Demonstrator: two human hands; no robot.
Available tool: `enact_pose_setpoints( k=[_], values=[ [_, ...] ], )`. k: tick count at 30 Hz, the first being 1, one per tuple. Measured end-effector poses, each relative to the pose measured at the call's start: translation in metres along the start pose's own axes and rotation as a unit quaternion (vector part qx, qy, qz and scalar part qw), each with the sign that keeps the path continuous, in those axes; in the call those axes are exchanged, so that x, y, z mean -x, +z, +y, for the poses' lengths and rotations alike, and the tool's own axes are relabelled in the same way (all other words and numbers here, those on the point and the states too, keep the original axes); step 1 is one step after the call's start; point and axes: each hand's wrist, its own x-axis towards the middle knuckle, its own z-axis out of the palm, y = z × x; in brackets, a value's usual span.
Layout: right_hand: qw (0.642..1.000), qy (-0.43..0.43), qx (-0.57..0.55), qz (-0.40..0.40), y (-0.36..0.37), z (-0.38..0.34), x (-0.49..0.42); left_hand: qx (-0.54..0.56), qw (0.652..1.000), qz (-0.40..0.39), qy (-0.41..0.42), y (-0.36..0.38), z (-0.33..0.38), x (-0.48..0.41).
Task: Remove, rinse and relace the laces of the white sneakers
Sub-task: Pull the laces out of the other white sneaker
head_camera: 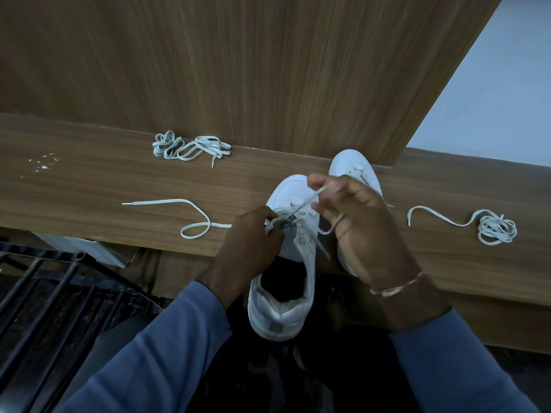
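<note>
A white sneaker (283, 296) lies on the wooden ledge (89, 189) with its heel hanging over the front edge toward me. My left hand (250, 234) pinches the lace at the eyelets. My right hand (357, 225) pinches the other stretch of the same lace (310, 198), drawn taut up and to the right. The lace's free end (190, 222) trails left over the wood in a loop. The second white sneaker (351, 165) stands behind my right hand, mostly hidden by it.
A pile of loose laces (190, 147) lies at the foot of the wooden back panel. Another bunched lace (495, 229) with a trailing tail sits on the right of the ledge. A black metal rack (44, 287) is below left. White specks (41, 163) dot the far left.
</note>
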Motion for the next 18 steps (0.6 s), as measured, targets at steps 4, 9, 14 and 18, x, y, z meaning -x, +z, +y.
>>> enact_pose_setpoints(
  k=[4, 9, 14, 18],
  values=[
    [0.966, 0.092, -0.217, 0.102, -0.011, -0.023, -0.003, 0.009, 1.0, -0.005, -0.002, 0.0, -0.001, -0.001],
    [0.879, 0.018, 0.477, 0.014, -0.014, 0.007, -0.001, 0.007, 1.0, -0.002, -0.003, 0.0, 0.0, 0.0],
    [0.812, 0.002, 0.58, -0.072, -0.009, 0.017, -0.002, -0.002, 1.0, -0.003, -0.005, -0.001, -0.001, -0.001],
    [0.877, -0.033, 0.48, -0.009, -0.014, 0.017, -0.005, 0.001, 1.0, -0.003, -0.006, 0.0, -0.001, -0.001]
  ],
)
